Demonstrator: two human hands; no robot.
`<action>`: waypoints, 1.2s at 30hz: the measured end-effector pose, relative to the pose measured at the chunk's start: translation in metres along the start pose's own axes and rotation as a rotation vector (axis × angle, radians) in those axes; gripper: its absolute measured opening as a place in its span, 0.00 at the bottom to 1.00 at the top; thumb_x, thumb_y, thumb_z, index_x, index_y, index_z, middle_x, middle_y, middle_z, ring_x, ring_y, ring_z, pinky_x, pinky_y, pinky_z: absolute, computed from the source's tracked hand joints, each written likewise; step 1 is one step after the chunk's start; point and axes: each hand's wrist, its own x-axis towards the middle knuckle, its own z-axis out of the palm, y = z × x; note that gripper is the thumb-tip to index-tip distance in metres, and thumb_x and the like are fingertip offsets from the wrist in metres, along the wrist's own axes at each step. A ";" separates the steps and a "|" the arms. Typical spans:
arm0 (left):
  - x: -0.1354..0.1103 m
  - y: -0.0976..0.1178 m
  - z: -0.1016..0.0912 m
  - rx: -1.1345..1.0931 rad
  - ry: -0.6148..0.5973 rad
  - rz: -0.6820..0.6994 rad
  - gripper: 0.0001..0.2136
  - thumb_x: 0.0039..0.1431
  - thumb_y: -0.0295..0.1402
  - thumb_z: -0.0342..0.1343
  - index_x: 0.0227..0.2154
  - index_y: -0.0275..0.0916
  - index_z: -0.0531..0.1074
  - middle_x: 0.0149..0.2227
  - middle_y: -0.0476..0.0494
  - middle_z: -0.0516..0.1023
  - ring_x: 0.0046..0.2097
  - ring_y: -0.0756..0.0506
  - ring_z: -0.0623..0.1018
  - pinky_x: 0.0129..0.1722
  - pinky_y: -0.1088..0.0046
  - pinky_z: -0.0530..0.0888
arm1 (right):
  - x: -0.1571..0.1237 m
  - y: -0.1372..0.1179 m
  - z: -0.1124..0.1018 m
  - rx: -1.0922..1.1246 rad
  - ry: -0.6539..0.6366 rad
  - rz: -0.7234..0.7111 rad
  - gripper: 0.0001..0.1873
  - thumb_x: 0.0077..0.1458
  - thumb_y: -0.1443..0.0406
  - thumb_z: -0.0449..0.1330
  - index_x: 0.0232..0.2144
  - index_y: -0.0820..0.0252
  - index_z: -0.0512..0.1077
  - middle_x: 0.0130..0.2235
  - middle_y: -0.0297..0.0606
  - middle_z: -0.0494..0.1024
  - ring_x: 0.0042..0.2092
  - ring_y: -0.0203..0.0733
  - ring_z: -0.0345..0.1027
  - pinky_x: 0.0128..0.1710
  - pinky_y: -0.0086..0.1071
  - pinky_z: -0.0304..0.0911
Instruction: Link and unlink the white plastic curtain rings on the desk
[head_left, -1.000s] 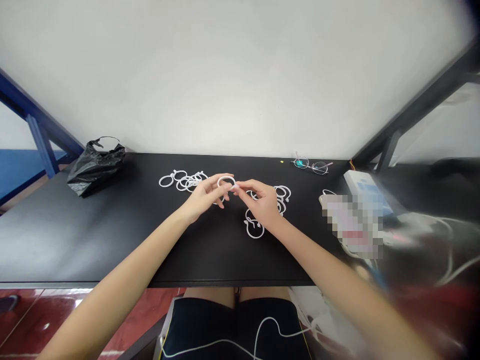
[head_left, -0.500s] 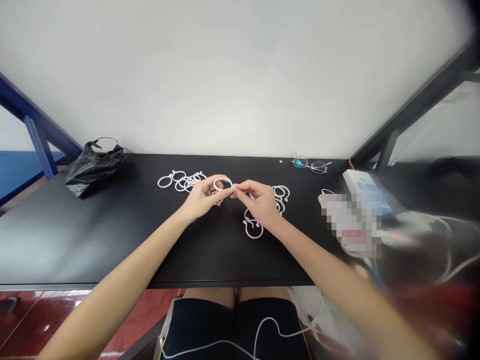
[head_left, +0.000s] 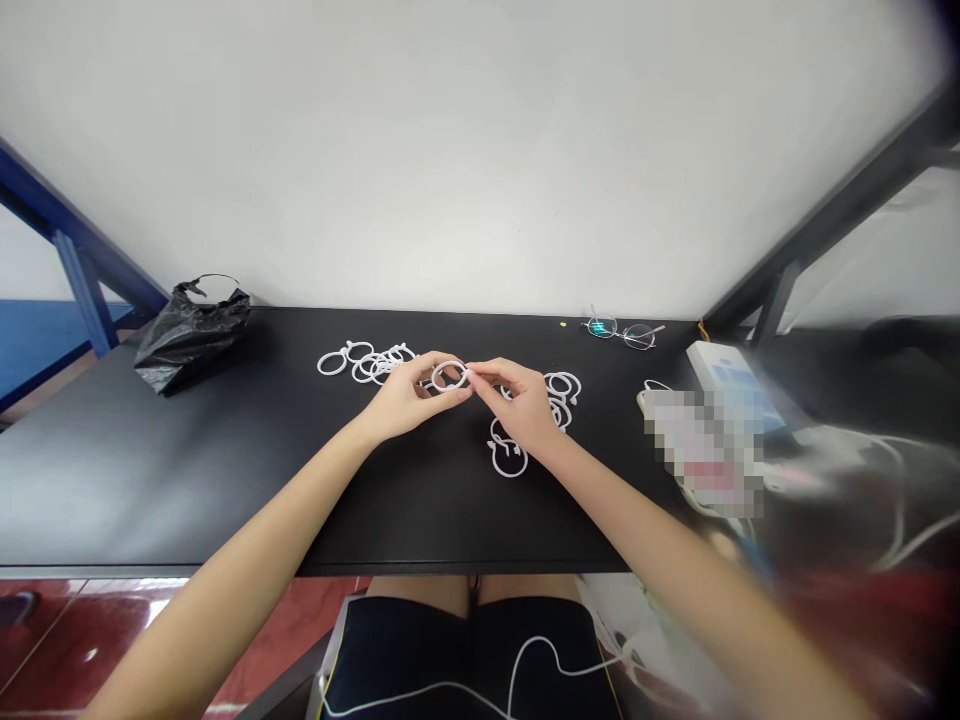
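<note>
Over the middle of the black table, a white plastic ring (head_left: pixel 434 370) is held up between both hands. My left hand (head_left: pixel 409 398) curls around its left side, fingers behind and thumb along the near edge. At its right end, the thumb and forefinger of my right hand (head_left: pixel 517 395) pinch the ring; the pinched part is hidden. Several white rings (head_left: pixel 365 369) lie in an overlapping cluster to the left of my left hand. Another group of open white rings (head_left: pixel 510 474) with small knobbed ends lies under and beside my right hand, partly covered by it.
A black plastic bag (head_left: pixel 191 335) stands at the table's left. Round glasses (head_left: pixel 637 337) lie at the back right, near a white box (head_left: pixel 731 375) and a blurred-out item (head_left: pixel 701 450). A clear plastic bag fills the right side. A white cable (head_left: pixel 420 690) crosses my lap.
The held ring has tilted and turned to show its round opening more fully, sitting slightly further right. My left thumb has shifted a little lower. My right hand keeps its pinch.
</note>
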 end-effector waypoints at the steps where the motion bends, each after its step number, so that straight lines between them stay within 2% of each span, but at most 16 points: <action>1: 0.000 0.000 -0.001 0.052 -0.003 0.013 0.17 0.54 0.45 0.62 0.42 0.39 0.73 0.40 0.43 0.73 0.35 0.48 0.71 0.26 0.77 0.69 | 0.000 0.000 0.000 -0.017 -0.005 -0.006 0.07 0.58 0.61 0.62 0.38 0.55 0.79 0.37 0.36 0.82 0.37 0.39 0.77 0.40 0.33 0.74; 4: 0.001 -0.002 -0.003 0.235 0.041 0.056 0.18 0.53 0.46 0.62 0.41 0.39 0.75 0.39 0.44 0.73 0.31 0.50 0.70 0.28 0.74 0.70 | 0.000 -0.001 0.000 -0.075 0.001 -0.011 0.09 0.58 0.60 0.61 0.38 0.55 0.78 0.37 0.37 0.81 0.35 0.39 0.77 0.39 0.33 0.74; 7: 0.002 -0.009 -0.008 0.472 0.146 0.039 0.20 0.52 0.47 0.62 0.43 0.38 0.75 0.40 0.44 0.73 0.30 0.50 0.71 0.32 0.71 0.71 | -0.001 -0.001 -0.001 -0.113 0.027 0.004 0.08 0.58 0.61 0.60 0.38 0.56 0.78 0.37 0.37 0.81 0.35 0.39 0.77 0.39 0.34 0.73; 10: 0.001 -0.015 -0.015 0.752 0.267 -0.066 0.21 0.55 0.48 0.59 0.46 0.39 0.74 0.46 0.40 0.73 0.35 0.45 0.75 0.32 0.69 0.71 | -0.001 -0.003 -0.002 -0.148 0.037 0.018 0.07 0.59 0.62 0.59 0.37 0.55 0.77 0.37 0.36 0.81 0.35 0.40 0.76 0.40 0.35 0.72; 13: -0.001 -0.019 -0.021 0.919 0.293 -0.162 0.22 0.57 0.48 0.56 0.49 0.38 0.73 0.50 0.37 0.71 0.42 0.40 0.77 0.32 0.69 0.71 | 0.000 -0.003 -0.003 -0.268 0.047 0.008 0.06 0.58 0.65 0.58 0.34 0.55 0.76 0.36 0.36 0.81 0.36 0.41 0.76 0.43 0.38 0.69; 17: -0.001 -0.021 -0.023 0.985 0.242 -0.210 0.22 0.59 0.48 0.55 0.50 0.38 0.73 0.50 0.36 0.71 0.45 0.38 0.77 0.34 0.67 0.72 | 0.003 0.001 -0.007 -0.570 0.045 -0.013 0.05 0.57 0.69 0.59 0.30 0.56 0.75 0.34 0.35 0.81 0.38 0.43 0.73 0.47 0.42 0.61; 20: -0.001 -0.020 -0.021 0.995 0.201 -0.238 0.20 0.59 0.46 0.55 0.49 0.39 0.73 0.49 0.37 0.71 0.45 0.37 0.77 0.36 0.66 0.72 | 0.004 0.005 -0.010 -0.700 -0.015 0.056 0.03 0.55 0.68 0.61 0.31 0.56 0.75 0.36 0.35 0.81 0.39 0.44 0.72 0.47 0.43 0.58; 23: -0.001 -0.018 -0.020 1.000 0.179 -0.264 0.20 0.60 0.45 0.54 0.49 0.39 0.73 0.50 0.37 0.71 0.44 0.37 0.77 0.36 0.66 0.72 | 0.005 0.008 -0.012 -0.758 -0.092 0.122 0.02 0.55 0.68 0.62 0.32 0.57 0.75 0.37 0.35 0.81 0.39 0.45 0.71 0.46 0.43 0.58; 27: -0.001 -0.017 -0.019 1.000 0.182 -0.249 0.19 0.60 0.44 0.54 0.49 0.39 0.73 0.50 0.37 0.71 0.45 0.38 0.77 0.36 0.66 0.72 | 0.003 0.010 -0.012 -0.812 -0.167 0.130 0.04 0.54 0.69 0.62 0.34 0.57 0.75 0.38 0.37 0.81 0.40 0.47 0.70 0.44 0.42 0.59; 36: -0.002 -0.017 -0.018 0.965 0.205 -0.214 0.20 0.59 0.44 0.55 0.50 0.40 0.72 0.51 0.37 0.70 0.41 0.40 0.77 0.33 0.67 0.72 | 0.003 0.014 -0.014 -0.868 -0.212 0.119 0.06 0.53 0.71 0.62 0.34 0.57 0.75 0.39 0.38 0.81 0.42 0.49 0.70 0.43 0.43 0.60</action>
